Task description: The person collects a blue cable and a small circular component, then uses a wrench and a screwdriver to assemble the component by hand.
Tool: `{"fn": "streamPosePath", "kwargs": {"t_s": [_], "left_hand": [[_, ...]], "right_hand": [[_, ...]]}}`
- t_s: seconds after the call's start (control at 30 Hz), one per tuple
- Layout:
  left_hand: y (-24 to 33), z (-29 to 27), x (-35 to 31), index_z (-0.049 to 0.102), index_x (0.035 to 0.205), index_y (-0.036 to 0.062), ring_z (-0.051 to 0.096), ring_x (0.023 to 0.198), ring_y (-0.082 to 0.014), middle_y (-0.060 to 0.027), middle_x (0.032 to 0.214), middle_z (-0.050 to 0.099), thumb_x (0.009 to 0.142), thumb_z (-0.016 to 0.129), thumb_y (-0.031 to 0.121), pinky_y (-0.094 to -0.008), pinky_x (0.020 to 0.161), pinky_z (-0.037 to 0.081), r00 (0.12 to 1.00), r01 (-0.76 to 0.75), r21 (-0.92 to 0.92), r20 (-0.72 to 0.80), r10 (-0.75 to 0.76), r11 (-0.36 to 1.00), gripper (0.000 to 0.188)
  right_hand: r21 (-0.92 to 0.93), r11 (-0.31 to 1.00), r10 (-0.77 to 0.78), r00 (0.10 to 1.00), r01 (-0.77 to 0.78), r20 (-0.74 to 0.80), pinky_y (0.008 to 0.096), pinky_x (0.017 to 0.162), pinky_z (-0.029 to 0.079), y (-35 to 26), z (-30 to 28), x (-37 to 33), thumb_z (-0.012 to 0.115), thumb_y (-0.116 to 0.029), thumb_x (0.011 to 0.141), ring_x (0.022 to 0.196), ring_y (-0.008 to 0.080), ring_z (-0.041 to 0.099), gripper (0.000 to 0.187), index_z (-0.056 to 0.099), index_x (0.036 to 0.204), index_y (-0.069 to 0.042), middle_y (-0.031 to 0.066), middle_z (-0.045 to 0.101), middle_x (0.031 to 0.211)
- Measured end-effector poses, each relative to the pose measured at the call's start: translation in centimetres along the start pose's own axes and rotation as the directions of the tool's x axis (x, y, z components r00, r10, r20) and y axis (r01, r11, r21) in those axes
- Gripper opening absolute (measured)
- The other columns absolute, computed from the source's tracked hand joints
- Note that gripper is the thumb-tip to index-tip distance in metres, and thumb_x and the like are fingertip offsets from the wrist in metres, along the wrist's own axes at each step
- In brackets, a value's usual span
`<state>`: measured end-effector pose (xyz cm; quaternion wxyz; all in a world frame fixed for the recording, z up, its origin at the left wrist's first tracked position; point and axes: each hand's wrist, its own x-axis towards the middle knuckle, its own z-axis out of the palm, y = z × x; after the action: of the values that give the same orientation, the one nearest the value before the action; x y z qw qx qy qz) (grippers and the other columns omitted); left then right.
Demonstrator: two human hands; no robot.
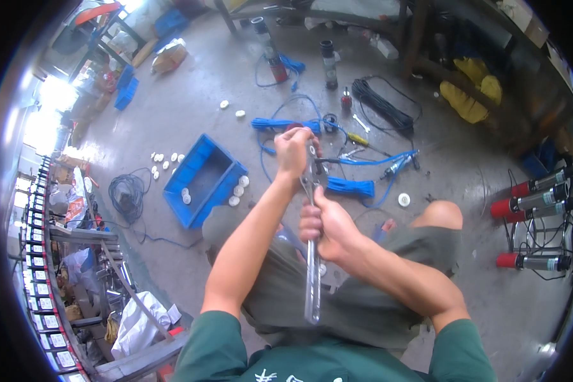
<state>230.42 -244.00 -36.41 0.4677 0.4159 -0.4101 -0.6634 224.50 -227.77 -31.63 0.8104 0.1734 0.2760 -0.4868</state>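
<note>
My right hand (328,224) is wrapped round the silver handles of a long metal tool that looks like pliers (312,280). The handle ends point down toward my lap. At the tool's upper end, my left hand (294,151) is closed, fingers bent together; what lies inside them is hidden. Dark and metal parts show around the tool's head, too small to tell apart. Just beyond the left hand lies a bundled blue cable (270,125). A second blue bundle (351,187) rests right of the tool, and a black-and-blue lead (369,160) runs off to the right.
A blue crate (200,141) stands left, with white discs (239,190) around it. Ahead are cylindrical pump bodies (328,67), a wrench (361,123) and a coiled black cable (382,105). Several red-ended cylinders (519,204) stand at right. A cluttered metal rack (140,366) borders the left.
</note>
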Motion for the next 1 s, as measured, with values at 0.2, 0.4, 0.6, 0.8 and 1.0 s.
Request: {"fn": "streamPosePath", "kwargs": {"t_s": [0.2,0.4,0.6,0.8,1.0], "left_hand": [[-5.7,-11.5,10.1,0.066,0.092,0.0023,0.068,0.069,-0.0317,-0.0163,0.079,0.069,0.085,0.066,0.023,-0.0485,0.061,0.058,0.964,0.238,0.081,0.105,-0.246,0.968,0.022],[9.6,-8.2,11.1,0.06,0.089,0.0101,0.066,0.075,-0.0271,-0.0091,0.08,0.065,0.088,0.062,0.02,-0.0461,0.071,0.057,0.951,0.267,-0.068,0.177,-0.252,0.961,0.01],[11.6,-3.1,5.2,0.054,0.127,0.0006,0.069,0.087,-0.0245,-0.0119,0.107,0.068,0.089,0.061,0.004,-0.0432,0.074,0.06,0.837,0.138,0.314,0.471,-0.28,0.939,0.039],[8.4,-5.6,5.4,0.055,0.114,0.004,0.07,0.094,-0.0202,-0.0137,0.113,0.068,0.081,0.066,0.002,-0.0316,0.078,0.059,0.797,0.177,0.323,0.507,-0.328,0.93,0.036],[13.5,-2.3,2.6,0.044,0.121,0.0037,0.07,0.101,-0.0442,-0.0312,0.13,0.055,0.085,0.058,0.017,-0.0458,0.076,0.063,0.833,0.075,0.06,0.545,-0.096,0.995,0.041]], "right_hand": [[0.11,0.982,0.138,0.979,-0.155,0.152,0.0224,0.048,0.036,0.0,3.2,1.0,0.037,-0.032,0.11,0.052,0.0064,0.037,0.035,0.045,0.082,-0.013,-0.0065,0.04,0.066],[0.015,0.998,-0.061,0.94,0.06,0.336,0.022,0.047,0.035,-9.5,1.8,-13.1,0.049,-0.015,0.104,0.055,0.0054,0.038,0.019,0.047,0.086,-0.01,-0.0061,0.041,0.069],[-0.654,0.178,-0.933,0.337,0.736,0.125,0.0265,0.056,0.043,-24.4,-10.9,-22.4,0.051,-0.036,0.106,0.065,0.0082,0.049,0.024,0.049,0.098,-0.013,-0.0027,0.05,0.079],[-0.94,0.309,-0.948,0.026,-0.147,-0.316,0.0397,0.053,0.048,-29.8,-43.2,-10.8,0.081,-0.038,0.08,0.056,0.0215,0.061,0.042,0.064,0.082,0.001,0.0109,0.063,0.068],[-0.513,0.63,-0.661,-0.057,-0.583,-0.748,0.0448,0.088,0.053,-24.0,-62.7,-8.9,0.08,-0.042,0.077,0.1,0.0349,0.07,0.056,0.07,0.107,0.004,0.0248,0.072,0.105]]}}
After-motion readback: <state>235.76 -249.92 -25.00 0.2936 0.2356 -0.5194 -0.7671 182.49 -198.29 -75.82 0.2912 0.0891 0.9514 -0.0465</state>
